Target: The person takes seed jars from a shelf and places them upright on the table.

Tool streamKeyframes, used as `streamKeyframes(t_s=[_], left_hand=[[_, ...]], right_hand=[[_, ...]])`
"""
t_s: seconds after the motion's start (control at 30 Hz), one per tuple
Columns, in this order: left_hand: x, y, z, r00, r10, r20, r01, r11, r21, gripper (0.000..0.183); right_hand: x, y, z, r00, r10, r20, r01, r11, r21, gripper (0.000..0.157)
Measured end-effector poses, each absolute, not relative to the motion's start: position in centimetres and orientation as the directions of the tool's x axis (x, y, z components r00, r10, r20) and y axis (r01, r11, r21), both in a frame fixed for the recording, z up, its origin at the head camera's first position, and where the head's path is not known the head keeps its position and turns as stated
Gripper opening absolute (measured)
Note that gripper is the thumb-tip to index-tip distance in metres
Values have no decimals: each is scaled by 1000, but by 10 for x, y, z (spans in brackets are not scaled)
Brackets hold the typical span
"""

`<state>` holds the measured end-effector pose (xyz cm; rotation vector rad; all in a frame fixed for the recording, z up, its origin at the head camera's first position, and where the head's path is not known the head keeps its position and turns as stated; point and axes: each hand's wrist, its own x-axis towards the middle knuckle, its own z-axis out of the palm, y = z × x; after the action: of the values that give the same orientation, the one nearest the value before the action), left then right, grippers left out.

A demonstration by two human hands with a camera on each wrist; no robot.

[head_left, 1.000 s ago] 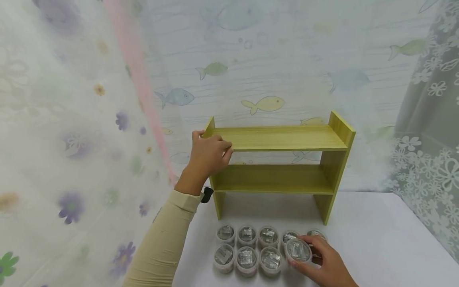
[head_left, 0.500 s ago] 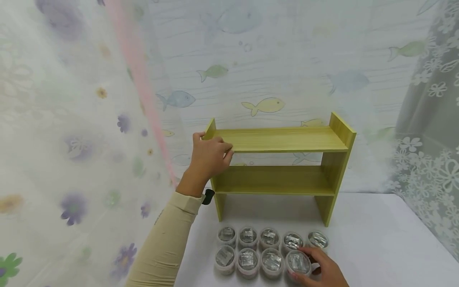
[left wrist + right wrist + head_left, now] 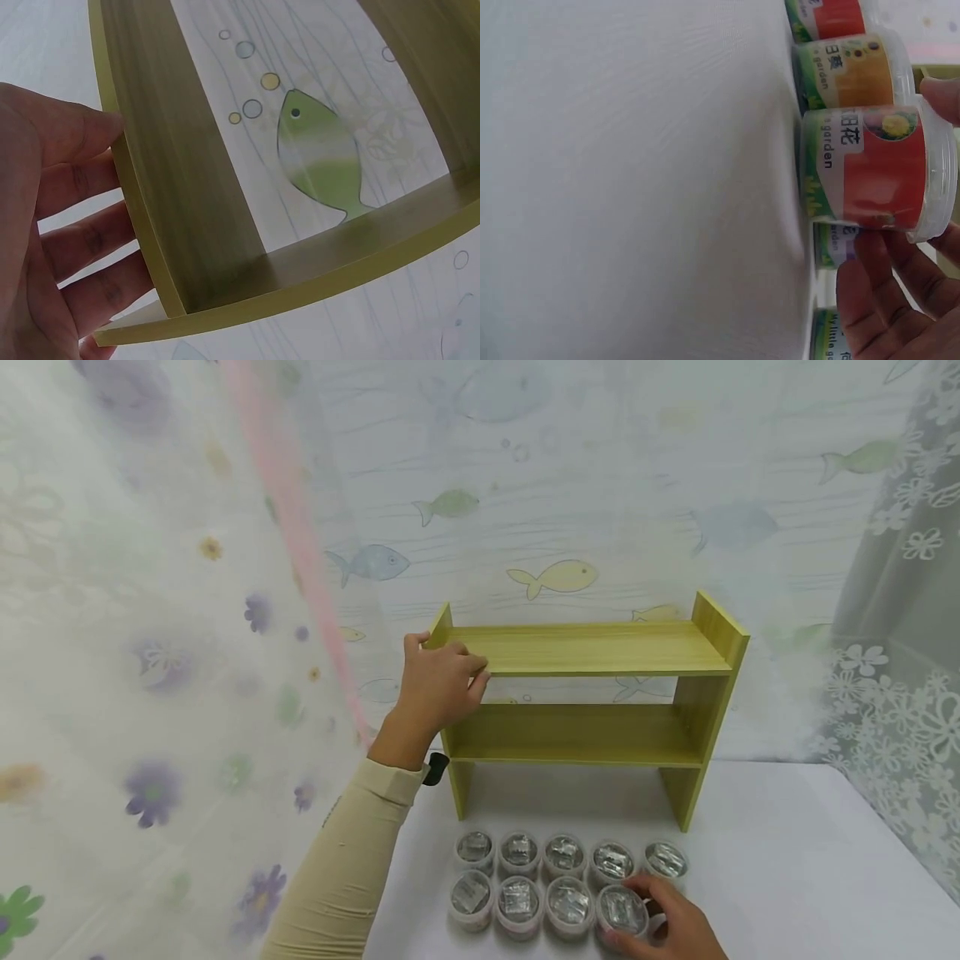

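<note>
A small yellow-green two-tier wooden shelf (image 3: pixel 592 652) stands on the white table. My left hand (image 3: pixel 442 689) grips the upper board near its left end. In the left wrist view the thumb (image 3: pixel 75 131) lies against the board's edge and the other fingers reach behind it. My right hand (image 3: pixel 675 922) holds a round clear-lidded tub (image 3: pixel 622 910) at the right end of the front row, silver packets showing through its lid. The right wrist view shows its red label (image 3: pixel 885 169) with a yellow flower, thumb on one side and fingers on the other; its base is at the cloth.
Several similar tubs stand in two rows before the shelf, such as a back-row tub (image 3: pixel 665 860) and a front-row tub (image 3: pixel 568 906) beside the held one. White cloth covers the table (image 3: pixel 795 860). Printed curtains (image 3: pixel 600 485) hang behind and at the sides.
My right hand has lowered the tub to the end of the front row, uncovering the tubs behind it. The left hand keeps its grip on the shelf.
</note>
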<state>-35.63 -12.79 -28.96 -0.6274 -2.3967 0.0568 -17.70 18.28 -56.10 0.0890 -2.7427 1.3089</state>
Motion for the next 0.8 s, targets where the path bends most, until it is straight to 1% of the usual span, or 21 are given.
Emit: streamKeyframes(t_s=[0.17, 0.23, 0.33, 0.47, 0.53, 0.6, 0.63, 0.7, 0.8], left_hand=[[-357, -128, -290, -675, 451, 585, 422, 885, -195, 22], [-357, -128, -290, -677, 449, 583, 421, 886, -193, 22], [-358, -128, -289, -681, 448, 579, 421, 887, -190, 22], [-359, -129, -289, -684, 451, 573, 419, 886, -197, 22], [-359, -131, -291, -677, 462, 573, 421, 882, -213, 23], [-357, -136, -295, -659, 485, 574, 428, 870, -244, 23], [-356, -139, -297, -639, 505, 580, 438, 859, -266, 24], [-352, -146, -304, -568, 553, 610, 468, 827, -314, 28], [-342, -162, -317, -404, 601, 690, 531, 768, -358, 35]], right_hand=[[-179, 185, -563, -980, -33, 194, -167, 659, -733, 64], [-180, 187, -562, -978, -48, 203, -183, 663, -726, 65], [-180, 187, -559, -981, -64, 182, -178, 667, -723, 67], [-181, 186, -554, -992, -60, 115, -125, 688, -715, 72], [-181, 185, -552, -995, -53, 86, -98, 706, -701, 76], [-179, 186, -550, -995, -46, 87, -93, 723, -685, 77], [-178, 187, -549, -992, -48, 116, -114, 731, -672, 76], [-176, 194, -544, -975, -55, 214, -182, 748, -639, 68], [-176, 214, -530, -894, -80, 441, -325, 793, -516, 56]])
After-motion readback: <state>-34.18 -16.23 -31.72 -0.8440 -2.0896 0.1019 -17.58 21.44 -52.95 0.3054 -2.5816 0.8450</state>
